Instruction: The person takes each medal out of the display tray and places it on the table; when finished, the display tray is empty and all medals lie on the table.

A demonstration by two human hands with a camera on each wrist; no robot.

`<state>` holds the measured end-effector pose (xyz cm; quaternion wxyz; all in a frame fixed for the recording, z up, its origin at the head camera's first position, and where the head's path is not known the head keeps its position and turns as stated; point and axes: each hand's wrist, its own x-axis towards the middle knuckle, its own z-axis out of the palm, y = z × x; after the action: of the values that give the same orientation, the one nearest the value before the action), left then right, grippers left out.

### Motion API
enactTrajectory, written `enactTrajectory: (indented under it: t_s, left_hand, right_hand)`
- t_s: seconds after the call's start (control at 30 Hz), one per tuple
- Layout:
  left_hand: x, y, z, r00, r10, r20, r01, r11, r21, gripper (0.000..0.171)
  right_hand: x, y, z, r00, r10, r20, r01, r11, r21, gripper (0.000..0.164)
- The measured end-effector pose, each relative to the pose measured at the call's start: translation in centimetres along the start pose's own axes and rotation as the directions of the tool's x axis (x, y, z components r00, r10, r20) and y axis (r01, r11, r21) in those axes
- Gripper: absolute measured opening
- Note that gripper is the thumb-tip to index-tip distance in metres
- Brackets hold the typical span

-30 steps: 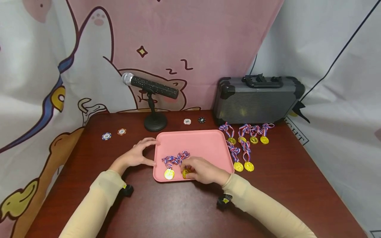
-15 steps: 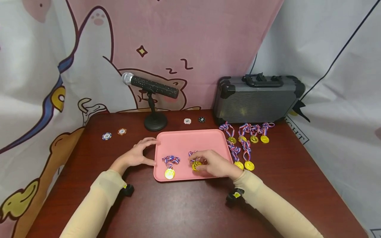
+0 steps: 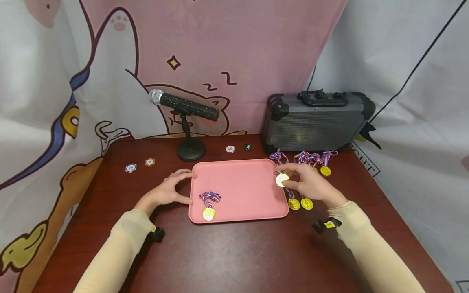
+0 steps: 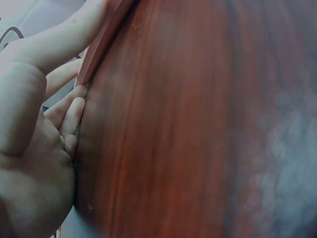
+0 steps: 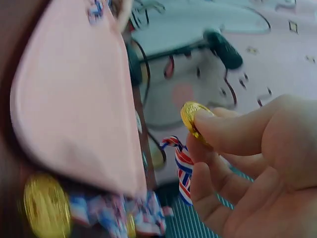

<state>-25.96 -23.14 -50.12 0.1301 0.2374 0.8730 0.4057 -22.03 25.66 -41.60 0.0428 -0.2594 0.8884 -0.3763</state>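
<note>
My right hand (image 3: 309, 182) pinches a gold medal (image 3: 282, 179) between thumb and fingertips, held over the right rim of the pink tray (image 3: 239, 191). In the right wrist view the medal's striped ribbon (image 5: 184, 168) hangs beside the fingers. My left hand (image 3: 167, 189) rests at the tray's left side, fingertips and thumb spread apart along the rim; in the left wrist view its thumb (image 4: 64, 37) lies along the tray edge (image 4: 101, 44). One medal (image 3: 209, 213) with a bunched red, white and blue ribbon (image 3: 210, 197) lies in the tray's near left part.
Several more medals (image 3: 307, 203) lie on the table right of the tray, partly hidden by my right hand. Behind them stands a dark grey case (image 3: 318, 126). A microphone (image 3: 188, 106) on a stand and poker chips (image 3: 230, 149) are along the back and left.
My right hand has lifted a medal from the tray's near middle and carried it right, past the tray's right rim. My left hand has stayed at the tray's left side.
</note>
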Motion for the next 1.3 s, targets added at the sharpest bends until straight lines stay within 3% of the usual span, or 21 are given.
enactTrajectory:
  t_s: [0.33,0.47,0.67,0.83,1.3]
  left_hand:
    - [0.1,-0.2,0.0,1.0,0.005,-0.004,-0.005,1.0,-0.004,0.085]
    - [0.0,-0.2,0.0,1.0,0.01,-0.005,-0.01,1.0,-0.01,0.084]
    - [0.0,-0.2,0.1,1.0,0.002,0.003,-0.002,1.0,-0.007,0.084]
    - [0.1,-0.4,0.0,1.0,0.007,-0.002,-0.007,1.0,-0.006,0.084]
    - [0.1,-0.1,0.0,1.0,0.009,0.002,-0.009,1.0,-0.013,0.086]
  right_hand:
    - [-4.1,4.7,-4.3,0.991,0.109,-0.072,-0.119,0.981,-0.15,0.043]
    - [-5.6,6.4,-4.7,0.988,0.129,-0.08,-0.143,0.968,-0.208,0.044]
    - [-7.0,8.4,-4.1,0.988,0.155,-0.003,-0.15,0.952,-0.265,0.043]
    - [-7.5,8.9,-3.6,0.988,0.147,0.048,-0.126,0.943,-0.307,0.042]
    - [-7.7,8.2,-3.0,0.986,0.163,0.04,-0.134,0.909,-0.394,0.04]
